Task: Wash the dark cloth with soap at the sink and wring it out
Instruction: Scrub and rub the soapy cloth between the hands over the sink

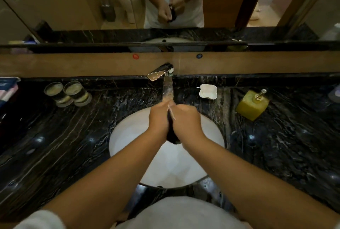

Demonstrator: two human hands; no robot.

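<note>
Over the white sink basin (128,136), both my hands hold the dark cloth (171,133) between them, just under the faucet spout (167,88). My left hand (159,118) grips the cloth from the left, and my right hand (185,120) grips it from the right. A dark wet end of the cloth hangs down below my wrists. A thin pale edge shows between my hands near the top. The mirror reflection shows both hands curled round the dark cloth. The chrome faucet lever (160,72) sits behind the spout.
A white soap dish (208,91) sits right of the faucet, and a yellow-green soap dispenser (252,104) stands further right. Two glasses (68,93) stand on the black marble counter (55,146) at the left. Folded items lie at the far left edge.
</note>
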